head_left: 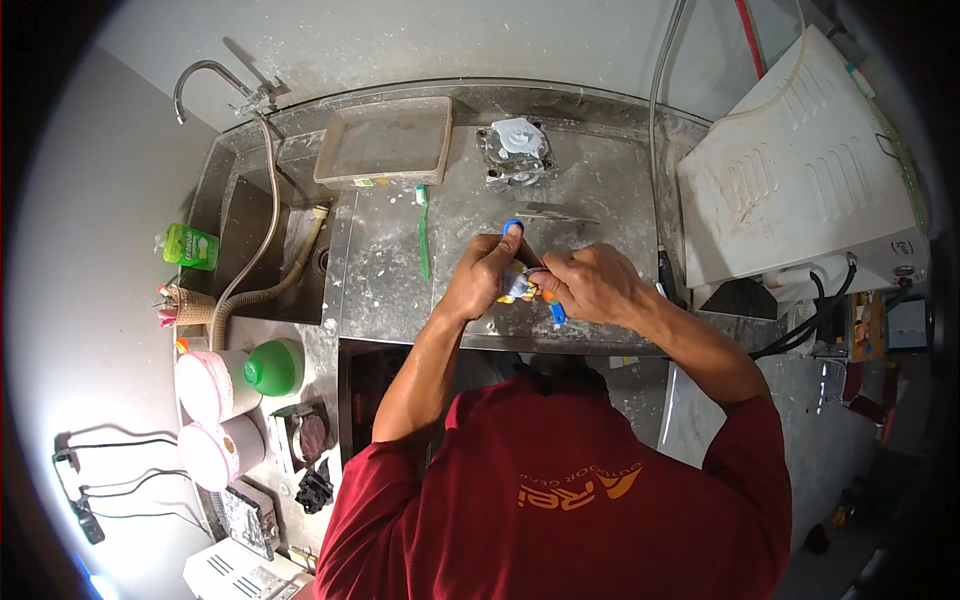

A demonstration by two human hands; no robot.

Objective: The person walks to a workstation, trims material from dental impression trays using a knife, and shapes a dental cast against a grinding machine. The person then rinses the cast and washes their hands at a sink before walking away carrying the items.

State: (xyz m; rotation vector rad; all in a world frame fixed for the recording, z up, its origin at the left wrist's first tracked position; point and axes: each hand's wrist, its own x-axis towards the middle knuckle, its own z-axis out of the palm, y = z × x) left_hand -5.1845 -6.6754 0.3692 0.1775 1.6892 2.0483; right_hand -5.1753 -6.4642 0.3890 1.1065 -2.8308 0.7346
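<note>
Both hands meet over the steel counter [390, 270]. My left hand [483, 273] grips a small white and orange part [517, 288], and a blue tip [513, 226] sticks up above its fingers. My right hand [588, 283] is closed on a blue-handled tool [557, 314] whose end touches that part. Exactly what the small part is stays hidden by the fingers. A green toothbrush [423, 235] lies on the counter to the left of my left hand.
A tan tray [385, 142] and a grey metal block [516, 152] sit at the counter's back. A sink [255, 235] with tap and hose is at left, and a white machine [805, 165] at right. Pink containers [210, 385] and a green lid stand lower left.
</note>
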